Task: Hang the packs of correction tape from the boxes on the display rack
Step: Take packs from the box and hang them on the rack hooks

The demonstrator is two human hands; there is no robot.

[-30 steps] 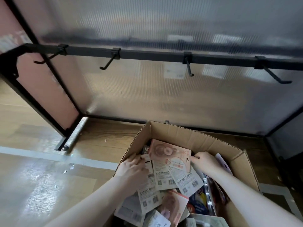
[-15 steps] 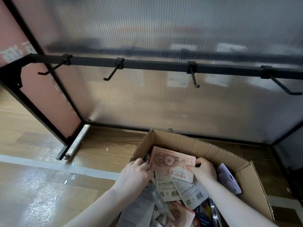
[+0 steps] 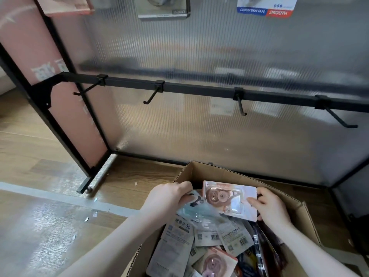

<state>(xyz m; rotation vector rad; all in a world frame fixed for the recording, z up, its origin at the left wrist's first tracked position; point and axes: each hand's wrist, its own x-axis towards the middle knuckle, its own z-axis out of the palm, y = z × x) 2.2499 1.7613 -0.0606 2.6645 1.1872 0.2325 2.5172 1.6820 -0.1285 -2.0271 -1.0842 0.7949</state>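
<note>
An open cardboard box (image 3: 217, 171) on the floor holds several loose packs of correction tape. My right hand (image 3: 269, 206) grips the right edge of a pink blister pack (image 3: 229, 198), raised over the box's far end. My left hand (image 3: 169, 196) holds a pale blue pack (image 3: 193, 208) at the box's left wall. Grey packs with barcodes (image 3: 179, 246) fill the box below. The display rack's black rail (image 3: 199, 89) crosses above with bare hooks, one of them the hook (image 3: 240, 104) near the middle.
The rack's ribbed translucent back panel (image 3: 199, 136) stands behind the box. Hung packs show at the top edge, among them a blue and red pack (image 3: 265, 7). A black rack leg (image 3: 87, 182) rests on the wooden floor at left, near a grey tape line (image 3: 60, 196).
The view has tilted up, bringing hung packs into sight. My right hand has lifted the pink pack higher. My left hand has taken hold of a pale blue pack.
</note>
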